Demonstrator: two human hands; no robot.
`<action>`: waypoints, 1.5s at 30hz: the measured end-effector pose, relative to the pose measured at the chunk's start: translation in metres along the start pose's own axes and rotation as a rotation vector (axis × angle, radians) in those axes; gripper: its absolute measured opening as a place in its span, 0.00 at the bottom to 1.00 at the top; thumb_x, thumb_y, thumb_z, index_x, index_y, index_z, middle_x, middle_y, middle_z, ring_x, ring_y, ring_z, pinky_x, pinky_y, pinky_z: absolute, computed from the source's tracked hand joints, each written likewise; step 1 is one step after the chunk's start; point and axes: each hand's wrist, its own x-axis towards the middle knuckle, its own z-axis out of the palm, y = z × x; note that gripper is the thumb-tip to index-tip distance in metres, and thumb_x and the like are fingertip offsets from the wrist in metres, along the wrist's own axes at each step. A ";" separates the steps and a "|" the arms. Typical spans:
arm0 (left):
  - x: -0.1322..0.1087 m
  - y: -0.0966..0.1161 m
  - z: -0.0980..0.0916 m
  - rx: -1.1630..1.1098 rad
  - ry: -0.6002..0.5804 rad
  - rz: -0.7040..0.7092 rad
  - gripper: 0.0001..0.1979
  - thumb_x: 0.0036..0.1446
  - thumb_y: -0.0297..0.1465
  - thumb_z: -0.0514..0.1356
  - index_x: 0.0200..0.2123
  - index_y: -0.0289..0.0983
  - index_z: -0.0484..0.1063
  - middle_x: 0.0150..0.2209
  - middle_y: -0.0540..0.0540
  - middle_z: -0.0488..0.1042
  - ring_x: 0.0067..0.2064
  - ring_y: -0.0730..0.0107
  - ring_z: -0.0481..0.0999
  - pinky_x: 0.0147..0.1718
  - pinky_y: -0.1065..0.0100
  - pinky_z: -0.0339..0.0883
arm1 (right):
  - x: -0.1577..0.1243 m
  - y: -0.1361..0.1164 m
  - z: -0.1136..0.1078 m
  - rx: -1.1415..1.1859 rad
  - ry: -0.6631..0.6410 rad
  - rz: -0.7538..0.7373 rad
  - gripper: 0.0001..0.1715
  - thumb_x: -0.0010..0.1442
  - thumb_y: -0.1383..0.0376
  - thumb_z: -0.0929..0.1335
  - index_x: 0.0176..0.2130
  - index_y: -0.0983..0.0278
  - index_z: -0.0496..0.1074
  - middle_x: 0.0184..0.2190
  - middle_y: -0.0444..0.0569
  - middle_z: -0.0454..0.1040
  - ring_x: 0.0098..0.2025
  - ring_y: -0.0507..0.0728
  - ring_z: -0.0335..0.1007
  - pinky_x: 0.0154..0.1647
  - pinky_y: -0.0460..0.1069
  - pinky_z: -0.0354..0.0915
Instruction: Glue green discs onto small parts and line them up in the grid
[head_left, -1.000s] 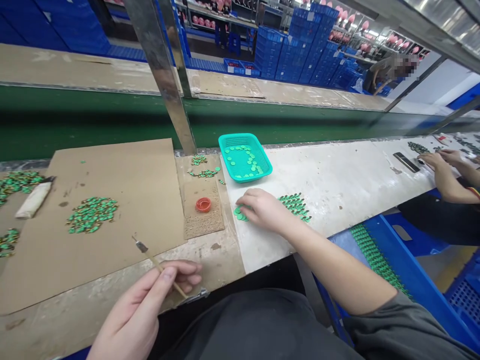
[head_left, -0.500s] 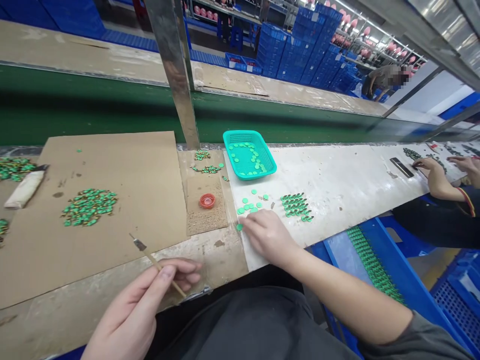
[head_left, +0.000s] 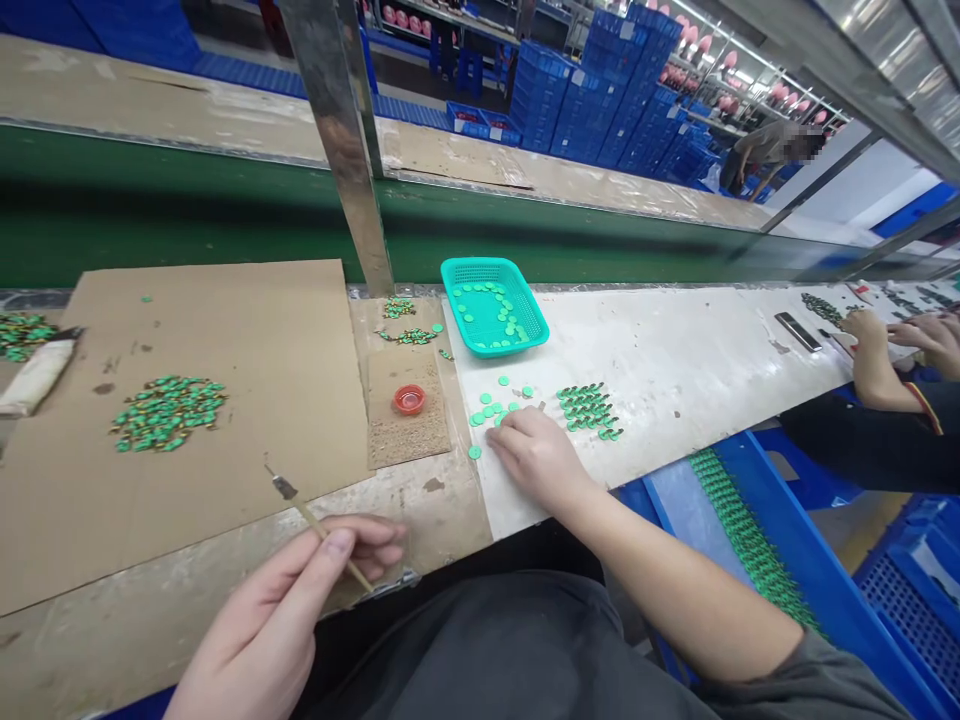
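Observation:
My left hand (head_left: 300,590) is closed around a thin wooden stick (head_left: 311,519) with a metal-wrapped end and a fine tip, held over the near edge of the bench. My right hand (head_left: 540,455) rests low on the white board, fingers bent together and pointing down beside loose green discs (head_left: 486,411); its fingertips hide whatever they touch. One green disc (head_left: 475,452) lies just left of those fingers. Right of the hand stand rows of green discs with dark pieces attached (head_left: 589,408). A small red dish (head_left: 409,400) sits on a cardboard piece to the left.
A turquoise basket (head_left: 536,335) with green discs stands behind my right hand. Piles of green-and-gold pieces (head_left: 169,413) lie on cardboard (head_left: 277,350) at left. A blue crate (head_left: 806,550) holds rows of green pieces below the bench. At far right, a co-worker's hands (head_left: 870,330) work.
My right hand has shifted slightly right, away from the single green disc. My left hand keeps its hold on the stick. The co-worker's hands have moved, and the view has turned slightly.

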 end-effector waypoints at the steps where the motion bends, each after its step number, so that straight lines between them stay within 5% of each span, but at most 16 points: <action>1: -0.001 -0.003 -0.002 0.002 0.005 -0.003 0.34 0.65 0.69 0.69 0.41 0.44 0.92 0.48 0.42 0.93 0.46 0.52 0.93 0.48 0.63 0.92 | -0.003 -0.002 -0.001 0.001 -0.012 -0.012 0.14 0.83 0.69 0.70 0.47 0.61 0.88 0.42 0.55 0.86 0.44 0.63 0.81 0.48 0.57 0.76; 7: 0.001 0.001 0.002 0.010 -0.010 0.000 0.34 0.66 0.69 0.69 0.40 0.45 0.91 0.46 0.41 0.93 0.46 0.49 0.93 0.45 0.60 0.93 | 0.020 0.004 -0.006 0.039 -0.073 0.001 0.14 0.84 0.67 0.70 0.60 0.65 0.86 0.49 0.60 0.88 0.52 0.66 0.82 0.60 0.61 0.76; 13: 0.001 0.008 0.006 0.030 -0.016 0.021 0.35 0.67 0.70 0.68 0.40 0.44 0.91 0.43 0.41 0.92 0.45 0.50 0.92 0.47 0.58 0.92 | 0.056 0.012 -0.006 0.111 -0.189 0.004 0.12 0.81 0.71 0.73 0.44 0.64 0.89 0.43 0.58 0.86 0.49 0.66 0.80 0.58 0.61 0.75; 18: -0.007 0.011 0.005 0.011 -0.019 -0.010 0.37 0.64 0.72 0.69 0.40 0.43 0.92 0.43 0.40 0.91 0.44 0.51 0.91 0.45 0.60 0.92 | 0.043 -0.022 -0.007 0.290 -0.293 -0.039 0.06 0.76 0.70 0.80 0.44 0.60 0.89 0.42 0.48 0.90 0.46 0.59 0.86 0.54 0.53 0.77; 22: -0.007 0.026 0.013 -0.010 -0.109 -0.014 0.40 0.62 0.74 0.69 0.39 0.40 0.91 0.36 0.39 0.89 0.35 0.55 0.88 0.39 0.60 0.90 | 0.040 -0.042 -0.003 0.324 -0.288 0.018 0.14 0.72 0.66 0.84 0.34 0.62 0.85 0.33 0.46 0.86 0.38 0.57 0.82 0.43 0.51 0.73; 25: -0.012 0.038 0.026 -0.128 -0.216 -0.113 0.40 0.61 0.74 0.69 0.35 0.40 0.87 0.33 0.39 0.87 0.29 0.58 0.85 0.30 0.61 0.85 | 0.032 -0.048 -0.009 0.279 -0.192 0.078 0.05 0.79 0.64 0.78 0.47 0.63 0.88 0.34 0.49 0.85 0.39 0.60 0.79 0.44 0.54 0.73; 28: -0.024 0.045 0.046 -0.215 -0.455 -0.313 0.39 0.62 0.73 0.68 0.32 0.40 0.79 0.28 0.41 0.84 0.25 0.60 0.83 0.23 0.65 0.75 | 0.011 -0.059 -0.021 0.226 -0.032 -0.136 0.24 0.86 0.66 0.66 0.74 0.58 0.79 0.36 0.48 0.84 0.39 0.61 0.78 0.44 0.55 0.75; 31: -0.030 0.049 0.063 -0.162 -0.713 -0.405 0.38 0.67 0.72 0.63 0.34 0.41 0.77 0.29 0.43 0.84 0.25 0.64 0.82 0.26 0.67 0.74 | -0.010 -0.067 -0.030 0.259 0.044 -0.355 0.25 0.86 0.69 0.63 0.72 0.61 0.79 0.34 0.49 0.84 0.37 0.61 0.78 0.40 0.55 0.76; 34: -0.014 0.045 0.064 0.075 -0.685 -0.141 0.34 0.77 0.64 0.57 0.36 0.42 0.81 0.32 0.44 0.85 0.31 0.62 0.84 0.33 0.65 0.78 | -0.021 -0.061 -0.034 0.357 0.105 -0.188 0.23 0.86 0.69 0.63 0.69 0.62 0.81 0.38 0.51 0.87 0.39 0.61 0.82 0.43 0.56 0.81; 37: 0.021 0.034 0.054 0.508 -0.259 0.429 0.21 0.80 0.47 0.58 0.44 0.44 0.88 0.40 0.43 0.88 0.41 0.57 0.87 0.40 0.62 0.79 | -0.021 -0.047 -0.036 0.459 0.163 0.125 0.19 0.87 0.64 0.66 0.64 0.57 0.85 0.44 0.51 0.90 0.44 0.61 0.87 0.49 0.57 0.83; 39: 0.044 0.026 0.049 0.758 -0.119 0.664 0.18 0.80 0.38 0.58 0.55 0.46 0.90 0.42 0.43 0.87 0.44 0.55 0.87 0.41 0.60 0.77 | -0.020 -0.042 -0.037 0.543 0.186 0.270 0.18 0.87 0.60 0.67 0.55 0.56 0.89 0.44 0.52 0.90 0.47 0.62 0.88 0.52 0.58 0.83; 42: 0.063 0.021 0.049 0.971 -0.152 0.797 0.18 0.80 0.32 0.58 0.58 0.45 0.89 0.43 0.44 0.88 0.45 0.53 0.88 0.39 0.60 0.73 | -0.015 -0.043 -0.036 0.732 0.224 0.412 0.15 0.85 0.56 0.70 0.49 0.57 0.86 0.38 0.48 0.86 0.39 0.58 0.84 0.44 0.54 0.80; 45: 0.057 0.020 0.049 1.078 -0.098 0.800 0.16 0.82 0.36 0.58 0.45 0.42 0.86 0.40 0.42 0.86 0.43 0.52 0.86 0.37 0.59 0.70 | -0.010 -0.048 -0.030 0.926 0.260 0.517 0.12 0.80 0.53 0.76 0.46 0.57 0.79 0.34 0.44 0.82 0.33 0.55 0.79 0.37 0.51 0.78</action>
